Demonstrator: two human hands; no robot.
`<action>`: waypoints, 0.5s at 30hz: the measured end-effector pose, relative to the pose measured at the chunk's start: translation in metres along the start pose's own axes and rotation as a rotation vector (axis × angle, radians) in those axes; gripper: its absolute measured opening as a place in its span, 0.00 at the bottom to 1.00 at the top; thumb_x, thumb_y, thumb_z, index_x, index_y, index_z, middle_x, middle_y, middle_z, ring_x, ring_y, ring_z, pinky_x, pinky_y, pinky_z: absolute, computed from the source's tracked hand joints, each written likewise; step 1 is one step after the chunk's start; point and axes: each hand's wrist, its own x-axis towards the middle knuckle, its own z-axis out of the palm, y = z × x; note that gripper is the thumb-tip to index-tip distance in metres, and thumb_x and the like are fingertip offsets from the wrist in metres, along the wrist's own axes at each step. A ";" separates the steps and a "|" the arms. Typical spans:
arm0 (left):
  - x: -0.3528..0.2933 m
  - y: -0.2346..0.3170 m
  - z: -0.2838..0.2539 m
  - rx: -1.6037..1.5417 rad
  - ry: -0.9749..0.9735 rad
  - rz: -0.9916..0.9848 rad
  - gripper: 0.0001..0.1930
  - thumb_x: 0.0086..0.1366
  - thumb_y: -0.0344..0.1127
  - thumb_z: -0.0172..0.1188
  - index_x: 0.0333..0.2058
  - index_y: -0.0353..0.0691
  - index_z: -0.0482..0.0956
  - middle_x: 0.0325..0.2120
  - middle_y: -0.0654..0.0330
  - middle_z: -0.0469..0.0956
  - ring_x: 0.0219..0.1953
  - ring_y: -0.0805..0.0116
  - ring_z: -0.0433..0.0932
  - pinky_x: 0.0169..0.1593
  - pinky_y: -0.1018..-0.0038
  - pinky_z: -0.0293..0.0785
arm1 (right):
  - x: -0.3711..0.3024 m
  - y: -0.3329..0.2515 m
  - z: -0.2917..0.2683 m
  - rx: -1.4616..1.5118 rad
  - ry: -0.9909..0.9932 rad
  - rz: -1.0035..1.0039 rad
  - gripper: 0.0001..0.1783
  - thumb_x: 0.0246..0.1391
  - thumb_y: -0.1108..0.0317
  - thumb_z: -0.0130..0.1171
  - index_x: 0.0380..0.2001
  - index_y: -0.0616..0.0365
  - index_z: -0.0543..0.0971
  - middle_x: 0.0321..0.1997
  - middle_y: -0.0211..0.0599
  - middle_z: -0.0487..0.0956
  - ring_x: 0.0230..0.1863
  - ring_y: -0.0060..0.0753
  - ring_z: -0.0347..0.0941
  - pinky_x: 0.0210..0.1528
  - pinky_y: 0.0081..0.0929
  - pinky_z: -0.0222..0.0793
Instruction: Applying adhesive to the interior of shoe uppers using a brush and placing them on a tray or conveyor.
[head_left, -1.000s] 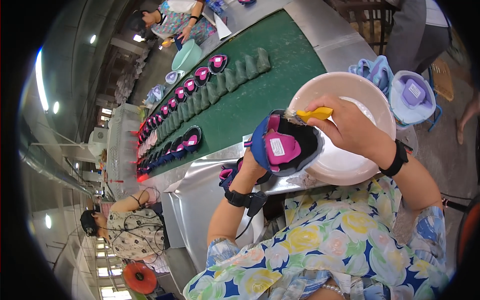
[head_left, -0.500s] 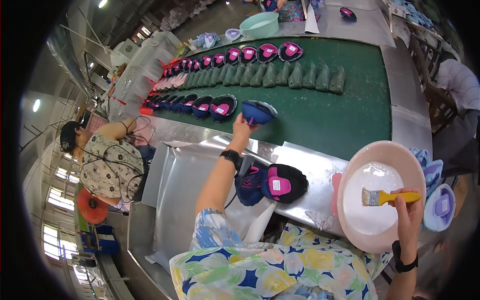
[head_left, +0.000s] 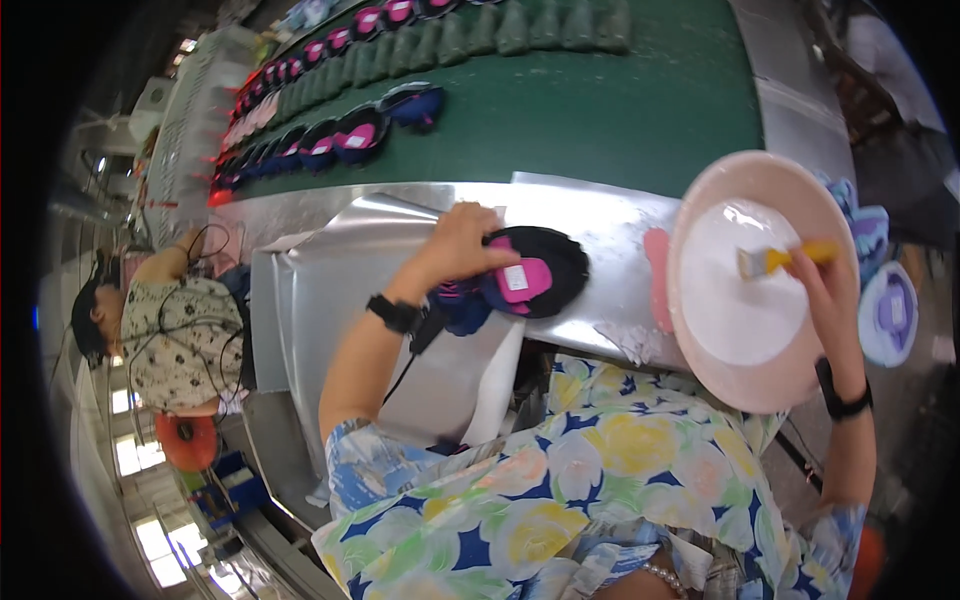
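Observation:
My left hand (head_left: 462,243) is closed at the near-left edge of a dark shoe upper (head_left: 565,275) with a bright pink lining and a white label. Its thumb lies over the lining, and the fingertips are partly hidden behind the edge. Beneath and beside it is another navy upper (head_left: 462,314) with pink lacing. In my right hand (head_left: 828,290) is a paintbrush (head_left: 815,250) with a yellow handle and pale bristles. The brush is over a pale pink basin (head_left: 690,340) of white liquid (head_left: 735,310); whether the bristles touch the liquid I cannot tell.
Rows of shoe uppers (head_left: 355,135) and dark green shoe lasts (head_left: 510,30) line the green table (head_left: 600,120). A pink sole-shaped piece (head_left: 656,280) lies beside the basin, and lilac-blue uppers (head_left: 888,312) are right of it. A person (head_left: 185,340) is at the left.
My left hand has let go of a navy upper, now at the end of the near row, and come back to the pink-lined upper. My right hand still holds the brush; the view has shifted.

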 end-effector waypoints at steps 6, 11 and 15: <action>0.004 0.092 -0.012 0.131 0.270 -0.186 0.13 0.53 0.34 0.63 0.34 0.34 0.73 0.32 0.47 0.74 0.32 0.48 0.75 0.35 0.59 0.73 | 0.012 -0.021 0.049 -0.165 -0.132 -0.176 0.12 0.57 0.67 0.60 0.39 0.63 0.72 0.29 0.49 0.78 0.32 0.42 0.78 0.35 0.31 0.71; 0.006 0.156 -0.013 0.320 0.027 0.105 0.17 0.55 0.34 0.62 0.39 0.29 0.74 0.39 0.44 0.76 0.43 0.46 0.73 0.43 0.59 0.73 | -0.014 -0.042 0.055 -0.299 -0.380 -0.226 0.11 0.56 0.69 0.61 0.39 0.62 0.72 0.30 0.52 0.79 0.33 0.51 0.78 0.36 0.34 0.72; 0.002 0.146 -0.027 -0.368 -0.020 0.012 0.22 0.52 0.17 0.52 0.48 0.34 0.76 0.47 0.47 0.77 0.49 0.48 0.72 0.54 0.58 0.68 | -0.022 -0.043 0.038 -0.393 -0.306 -0.212 0.12 0.55 0.68 0.61 0.39 0.61 0.71 0.30 0.53 0.78 0.33 0.56 0.77 0.37 0.39 0.71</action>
